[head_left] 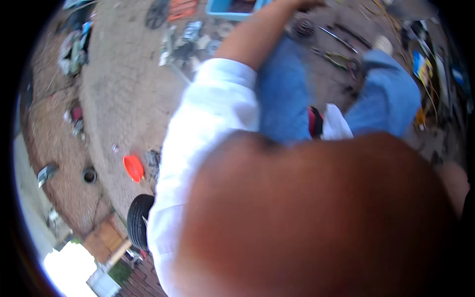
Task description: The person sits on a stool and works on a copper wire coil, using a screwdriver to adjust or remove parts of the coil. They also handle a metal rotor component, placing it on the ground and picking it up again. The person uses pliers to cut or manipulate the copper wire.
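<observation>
My left arm, in a white sleeve rolled to the elbow, reaches up across the view. At the top edge, my left hand (310,4) is mostly cut off, and its fingers cannot be made out. Just left of it is a light blue plastic tub (228,15) with something dark inside. Below the hand, a dark toothed round part (303,27) lies on the ground, near a long shiny metal tool (338,39) and pliers with greenish handles (336,60). A large blurred brown shape (316,213) fills the lower middle, very close. My right hand cannot be found.
My legs in blue jeans (284,91) spread over dirt ground. Metal parts (185,47) and an orange-red ribbed item (182,9) lie left of my arm. Farther off are a red-orange bowl (133,169) and a black tyre (140,221). Wires and scraps (424,69) crowd the right side.
</observation>
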A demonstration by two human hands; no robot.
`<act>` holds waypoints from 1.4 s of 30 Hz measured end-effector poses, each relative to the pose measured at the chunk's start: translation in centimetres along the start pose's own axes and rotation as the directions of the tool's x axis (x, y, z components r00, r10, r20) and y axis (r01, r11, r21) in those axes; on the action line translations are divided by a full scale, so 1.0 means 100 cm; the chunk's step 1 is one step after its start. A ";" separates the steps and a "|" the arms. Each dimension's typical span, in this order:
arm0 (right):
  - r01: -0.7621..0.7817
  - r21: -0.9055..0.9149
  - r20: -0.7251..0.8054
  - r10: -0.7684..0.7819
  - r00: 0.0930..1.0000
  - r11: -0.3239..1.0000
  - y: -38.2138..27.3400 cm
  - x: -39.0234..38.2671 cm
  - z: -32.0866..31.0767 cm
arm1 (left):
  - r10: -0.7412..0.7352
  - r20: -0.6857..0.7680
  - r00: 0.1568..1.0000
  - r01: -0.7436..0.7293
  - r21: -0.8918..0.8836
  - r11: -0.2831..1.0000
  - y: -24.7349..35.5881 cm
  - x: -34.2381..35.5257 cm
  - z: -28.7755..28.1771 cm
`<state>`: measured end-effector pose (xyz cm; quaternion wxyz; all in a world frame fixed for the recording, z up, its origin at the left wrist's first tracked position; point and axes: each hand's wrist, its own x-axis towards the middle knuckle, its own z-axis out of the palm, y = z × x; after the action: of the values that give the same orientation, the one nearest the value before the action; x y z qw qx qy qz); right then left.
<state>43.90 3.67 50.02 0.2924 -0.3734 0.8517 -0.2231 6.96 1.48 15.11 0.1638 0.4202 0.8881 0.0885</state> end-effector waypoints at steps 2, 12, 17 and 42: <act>-0.023 0.029 -0.036 0.024 0.999 0.999 0.009 0.007 -0.001 | -0.138 0.129 0.982 0.166 -0.237 0.957 0.035 -0.017 -0.036; 0.187 0.120 -0.115 -0.173 0.978 0.975 0.028 0.031 -0.002 | -0.159 -0.109 0.981 -0.056 -0.951 0.304 0.041 -0.042 -0.054; 0.349 0.410 -0.548 -0.078 0.833 0.843 0.111 0.075 0.021 | -0.356 -0.224 0.907 -0.243 -0.970 -0.011 0.078 -0.061 -0.118; 0.712 0.669 -0.142 0.903 0.405 -0.214 0.312 0.109 0.048 | -0.168 -0.449 0.878 -0.409 -0.884 0.227 0.139 -0.114 -0.076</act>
<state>25.36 13.95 24.22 -0.0320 0.3349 0.3251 -0.8838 20.92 1.30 28.73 0.1665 0.2637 0.6138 0.7252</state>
